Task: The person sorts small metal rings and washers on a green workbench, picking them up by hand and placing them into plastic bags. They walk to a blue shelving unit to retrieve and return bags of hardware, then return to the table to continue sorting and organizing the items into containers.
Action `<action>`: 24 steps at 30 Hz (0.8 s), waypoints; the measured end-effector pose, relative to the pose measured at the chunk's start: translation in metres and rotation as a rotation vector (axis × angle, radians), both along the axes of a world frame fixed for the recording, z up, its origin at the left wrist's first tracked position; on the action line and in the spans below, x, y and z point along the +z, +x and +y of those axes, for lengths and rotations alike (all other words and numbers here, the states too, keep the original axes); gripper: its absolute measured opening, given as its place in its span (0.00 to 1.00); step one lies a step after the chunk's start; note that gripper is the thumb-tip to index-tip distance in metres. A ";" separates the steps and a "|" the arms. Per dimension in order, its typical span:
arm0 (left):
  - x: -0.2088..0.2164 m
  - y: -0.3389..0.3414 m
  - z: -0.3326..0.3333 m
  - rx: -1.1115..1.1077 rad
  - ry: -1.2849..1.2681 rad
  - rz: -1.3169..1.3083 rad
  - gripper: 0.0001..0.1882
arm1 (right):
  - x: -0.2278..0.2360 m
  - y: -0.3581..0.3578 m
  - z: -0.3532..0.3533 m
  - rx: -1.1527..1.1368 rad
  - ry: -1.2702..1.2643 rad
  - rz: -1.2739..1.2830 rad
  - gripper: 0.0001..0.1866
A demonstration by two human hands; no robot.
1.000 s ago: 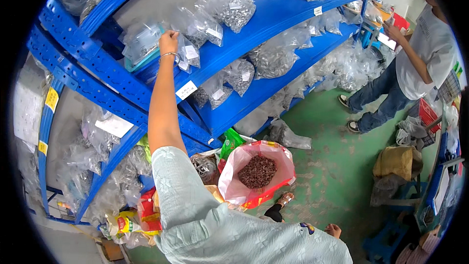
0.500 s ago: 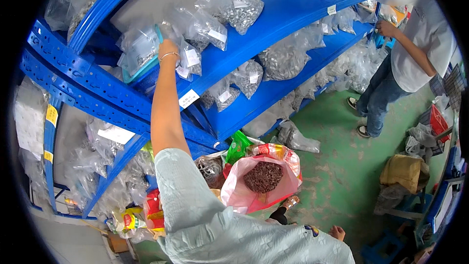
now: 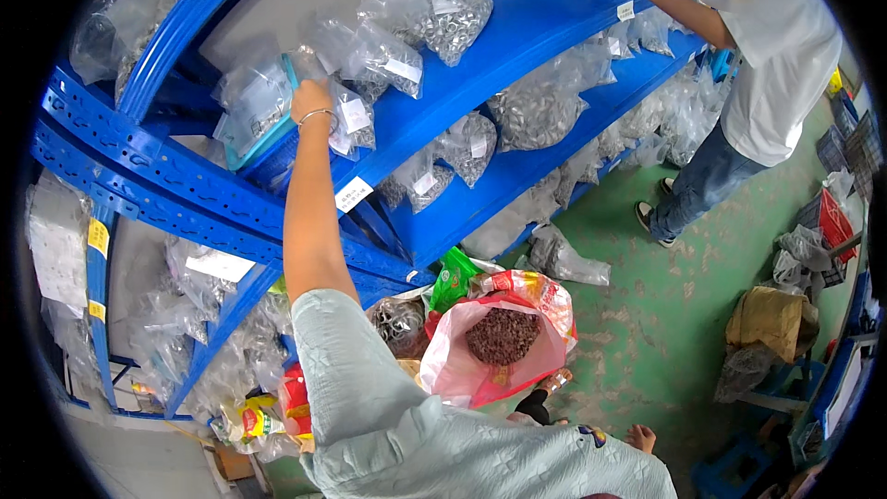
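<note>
My left hand reaches up to the upper blue shelf, its fingers closed on the rim of a turquoise plastic bin. Clear plastic bags with a white slip lie in and against that bin. Right beside the hand sits a clear bag of small metal parts with a white label. My right hand hangs low near the bottom edge, over the green floor; its fingers are mostly hidden and too small to read.
Blue shelves carry many labelled bags of metal parts. On the green floor stands an open pink-lined sack of dark brown granules. At the right another person reaches to the upper shelf. A tan sack sits at far right.
The other person has raised an arm from the lower shelf to a bag on the upper shelf and stepped slightly. My left hand keeps its hold on the bin; the view has shifted a little.
</note>
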State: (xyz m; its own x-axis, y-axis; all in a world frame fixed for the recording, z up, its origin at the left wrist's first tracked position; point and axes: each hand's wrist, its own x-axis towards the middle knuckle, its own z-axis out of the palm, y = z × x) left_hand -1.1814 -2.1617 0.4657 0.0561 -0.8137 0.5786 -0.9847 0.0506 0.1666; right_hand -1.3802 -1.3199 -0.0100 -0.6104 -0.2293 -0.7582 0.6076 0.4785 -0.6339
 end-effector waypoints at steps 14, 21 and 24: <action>-0.002 0.027 -0.053 -0.197 0.013 0.166 0.16 | -0.002 -0.010 -0.010 0.037 -0.038 -0.031 0.10; 0.010 -0.006 0.036 -0.238 -0.483 0.298 0.12 | 0.022 -0.013 -0.021 0.122 -0.020 0.108 0.10; -0.008 -0.019 0.087 -0.546 -0.686 0.366 0.12 | 0.022 -0.026 -0.024 0.131 -0.055 0.121 0.10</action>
State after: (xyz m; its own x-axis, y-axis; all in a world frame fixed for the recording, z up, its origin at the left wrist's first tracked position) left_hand -1.2002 -2.0743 0.4576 0.0408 -0.2702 0.9619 -0.6891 0.6895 0.2229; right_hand -1.4058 -1.3441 0.0123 -0.6583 -0.3520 -0.6654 0.4603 0.5113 -0.7258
